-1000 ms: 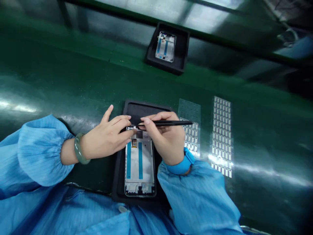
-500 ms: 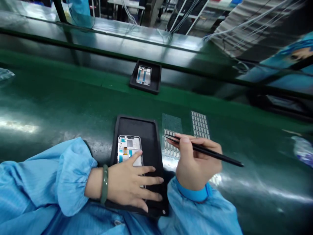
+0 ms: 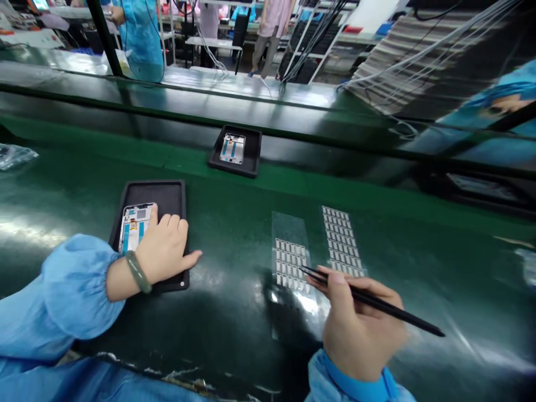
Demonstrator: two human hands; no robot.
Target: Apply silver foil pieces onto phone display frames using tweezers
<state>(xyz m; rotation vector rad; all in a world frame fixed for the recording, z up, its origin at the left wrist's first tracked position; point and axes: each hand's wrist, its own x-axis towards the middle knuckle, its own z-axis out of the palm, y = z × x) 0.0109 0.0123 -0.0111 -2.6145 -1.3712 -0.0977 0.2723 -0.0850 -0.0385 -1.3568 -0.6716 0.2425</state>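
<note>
My left hand [image 3: 163, 248] lies over the lower part of a phone frame [image 3: 133, 228] and its black tray [image 3: 171, 192] at the left. Its thumb sticks out to the right and one finger touches the frame's top right corner. Black tweezers [image 3: 377, 303] are gripped in my right hand [image 3: 362, 324], with their tips over a clear sheet of small pale stickers [image 3: 288, 257]. Whether the tips hold a sticker is too small to tell. Just right of that lies a second sticker sheet [image 3: 341, 237], its lower end beside my fingers.
Another black tray [image 3: 253, 151] with a phone frame [image 3: 233, 148] stands farther back. A clear plastic bag [image 3: 15, 156] lies at the far left. Beyond the green table [image 3: 234, 223], a metal ledge [image 3: 251, 92] runs across. Several people are in the background.
The near tray with its phone frame has moved left and away from me, with my left hand on it. My right hand and the tweezers are lower, over the sticker sheet. The view has shifted too.
</note>
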